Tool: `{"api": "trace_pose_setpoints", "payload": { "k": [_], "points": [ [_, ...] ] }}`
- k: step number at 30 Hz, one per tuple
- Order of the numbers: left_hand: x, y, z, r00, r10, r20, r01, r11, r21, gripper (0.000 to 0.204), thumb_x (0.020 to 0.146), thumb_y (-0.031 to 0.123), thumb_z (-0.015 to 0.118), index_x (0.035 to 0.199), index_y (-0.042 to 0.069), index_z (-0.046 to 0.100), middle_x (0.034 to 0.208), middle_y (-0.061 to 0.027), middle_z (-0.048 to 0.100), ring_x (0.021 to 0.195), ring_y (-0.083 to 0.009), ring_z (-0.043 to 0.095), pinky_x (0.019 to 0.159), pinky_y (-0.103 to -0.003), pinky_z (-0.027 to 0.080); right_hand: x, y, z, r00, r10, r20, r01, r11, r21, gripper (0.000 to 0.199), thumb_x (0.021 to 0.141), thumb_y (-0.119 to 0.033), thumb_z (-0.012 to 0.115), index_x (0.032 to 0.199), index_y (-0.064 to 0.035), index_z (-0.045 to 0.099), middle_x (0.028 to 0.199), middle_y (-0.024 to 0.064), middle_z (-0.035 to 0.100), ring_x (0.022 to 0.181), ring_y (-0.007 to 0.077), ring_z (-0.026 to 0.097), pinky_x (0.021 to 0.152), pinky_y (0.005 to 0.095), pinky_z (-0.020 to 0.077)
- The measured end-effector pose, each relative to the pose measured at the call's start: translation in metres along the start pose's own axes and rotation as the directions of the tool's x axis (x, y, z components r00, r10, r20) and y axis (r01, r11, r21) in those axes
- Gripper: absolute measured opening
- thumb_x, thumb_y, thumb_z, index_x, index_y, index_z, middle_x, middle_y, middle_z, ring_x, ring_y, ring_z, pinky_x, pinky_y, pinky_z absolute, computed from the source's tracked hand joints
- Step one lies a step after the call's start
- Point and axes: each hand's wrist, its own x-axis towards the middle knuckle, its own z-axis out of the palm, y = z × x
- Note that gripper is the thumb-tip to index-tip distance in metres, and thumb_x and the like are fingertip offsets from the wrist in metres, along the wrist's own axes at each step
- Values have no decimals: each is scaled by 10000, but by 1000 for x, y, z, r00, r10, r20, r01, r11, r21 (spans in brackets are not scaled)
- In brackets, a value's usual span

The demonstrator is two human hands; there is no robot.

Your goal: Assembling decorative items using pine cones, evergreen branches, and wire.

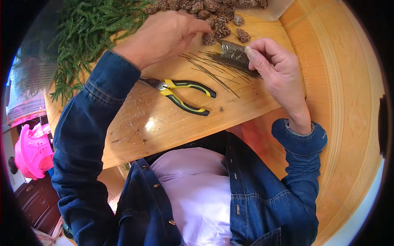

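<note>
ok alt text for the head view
A right hand pinches shiny film over thin dark strands; the left hand is beside brown pine cones. Black and yellow pliers and green needled sprigs lie on a wooden table.

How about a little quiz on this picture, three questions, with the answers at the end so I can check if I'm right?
1. The pliers lie on the wooden table. What colours are their handles?
A: pink and white
B: yellow and black
C: red and blue

2. True or false: the green sprigs lie to the left of the pine cones.

3. Which hand pinches the shiny dark wrapping by the thin dark strands?

Key:
1. B
2. True
3. The right hand
</note>
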Motion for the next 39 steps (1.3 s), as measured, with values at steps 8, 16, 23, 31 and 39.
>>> {"api": "trace_pose_setpoints", "payload": {
  "k": [8, 16, 23, 31, 39],
  "points": [
    [15, 10, 1, 985, -28, 172, 31, 999, -14, 292, 794, 109, 615, 1086, 89, 606, 889, -114, 600, 787, -308, 605, 691, -378, 489, -4, 2, 0, 1000, 2, -6, -2, 999, 45, 123, 931, -128, 564, 913, -12, 598, 705, -42, 526, 650, 21, 458, 575, 170, 366],
    [8, 14, 6, 991, -29, 134, 52, 983, -177, 254, 794, 136, 633, 1030, 49, 600, 877, -120, 594, 813, -303, 603, 699, -373, 490, -3, 1, 3, 999, 26, 20, -27, 1000, 11, 122, 932, -126, 562, 922, -10, 599, 706, -37, 528, 661, 23, 468, 592, 169, 376],
    [-1, 16, 4, 997, -56, 47, 63, 988, -144, 226, 811, 138, 627, 1008, 31, 594, 866, -106, 605, 789, -257, 604, 683, -340, 487, -2, 1, 8, 999, 13, 32, -14, 1000, 13, 119, 931, -121, 561, 935, -8, 595, 709, -32, 531, 665, 26, 474, 601, 169, 382],
    [-58, 71, -40, 754, -602, 263, 546, 353, -760, 250, 852, 111, 613, 1071, -11, 603, 854, -47, 630, 735, -66, 551, 633, -209, 444, -20, -39, 24, 994, -111, 24, 110, 994, 10, 88, 909, -56, 570, 936, 26, 588, 723, -4, 556, 642, 48, 525, 571, 179, 407],
    [-114, 129, -64, 597, -779, 193, 325, 15, -946, 316, 841, 77, 628, 1113, -73, 569, 961, -82, 630, 766, -75, 553, 661, -190, 457, -37, -78, 79, 937, -330, 112, 314, 939, 141, 53, 873, 16, 581, 917, 43, 590, 651, 27, 566, 525, 71, 537, 481, 191, 404]
  ]
}}
